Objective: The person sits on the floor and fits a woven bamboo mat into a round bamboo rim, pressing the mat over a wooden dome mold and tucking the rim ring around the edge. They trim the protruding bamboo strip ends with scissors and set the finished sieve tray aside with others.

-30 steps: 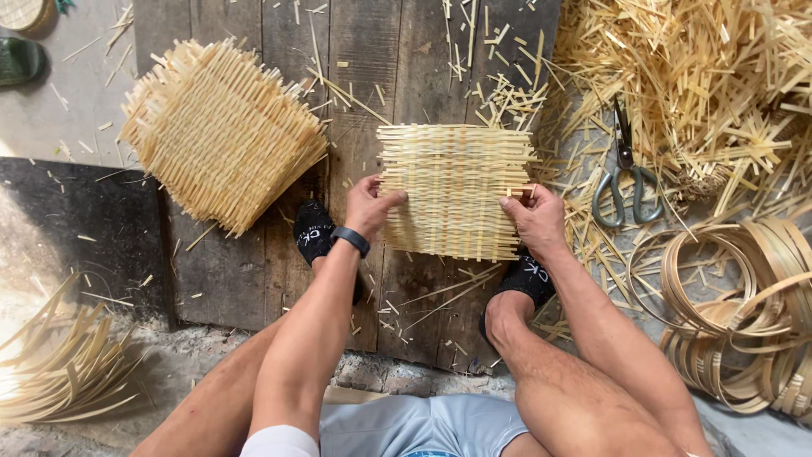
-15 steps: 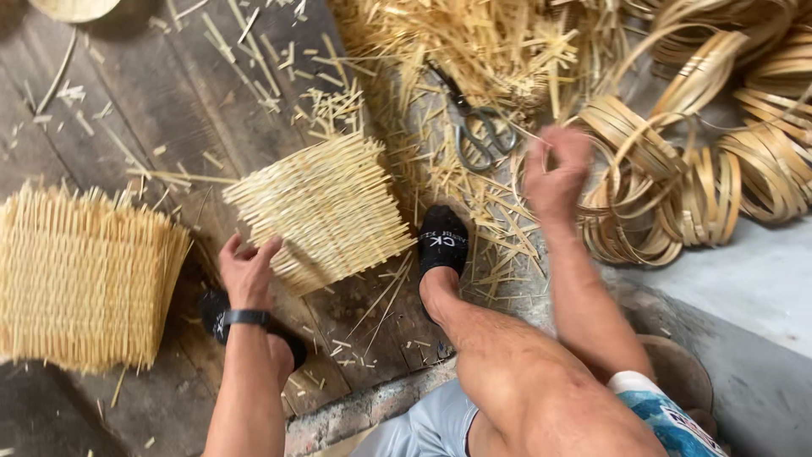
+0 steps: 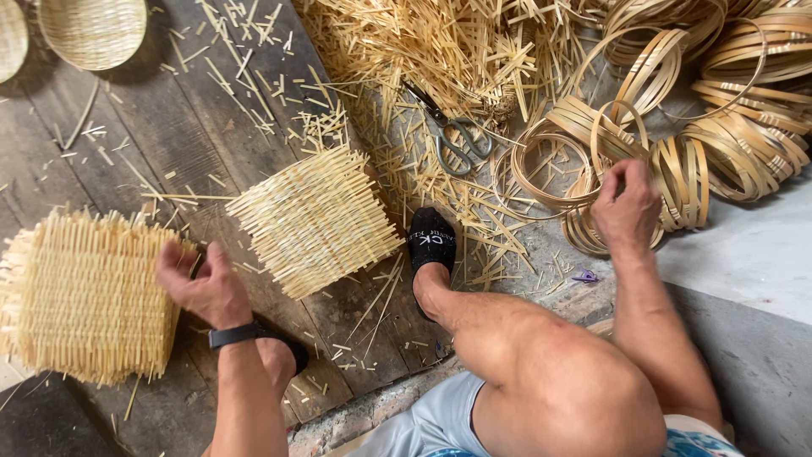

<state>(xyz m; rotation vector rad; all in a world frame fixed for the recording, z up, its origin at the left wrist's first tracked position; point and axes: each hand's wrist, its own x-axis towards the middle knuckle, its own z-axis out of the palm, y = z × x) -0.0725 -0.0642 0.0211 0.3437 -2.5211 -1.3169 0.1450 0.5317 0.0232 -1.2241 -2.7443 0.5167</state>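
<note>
A small square woven bamboo mat (image 3: pixel 313 220) lies on the dark wooden boards in front of me. My left hand (image 3: pixel 203 283), with a black band on the wrist, hovers just left of it with fingers apart and nothing in them. A thicker stack of woven mats (image 3: pixel 85 296) lies to the left of that hand. My right hand (image 3: pixel 626 207) reaches out to the right, its fingers closed on the rim of a bamboo hoop (image 3: pixel 592 148) at the near edge of the hoop pile (image 3: pixel 727 110). My foot in a black sock (image 3: pixel 431 241) rests between the mat and the hoops.
Scissors (image 3: pixel 457 140) lie among a heap of cut bamboo slivers (image 3: pixel 423 51) beyond my foot. A round woven basket (image 3: pixel 93 30) sits at the top left. Loose slivers litter the boards. A grey concrete ledge (image 3: pixel 744 254) runs along the right.
My view has swung right. Both hands left the small mat: the right hand went out to the hoops, and the left hand lifted off to the mat's left side.
</note>
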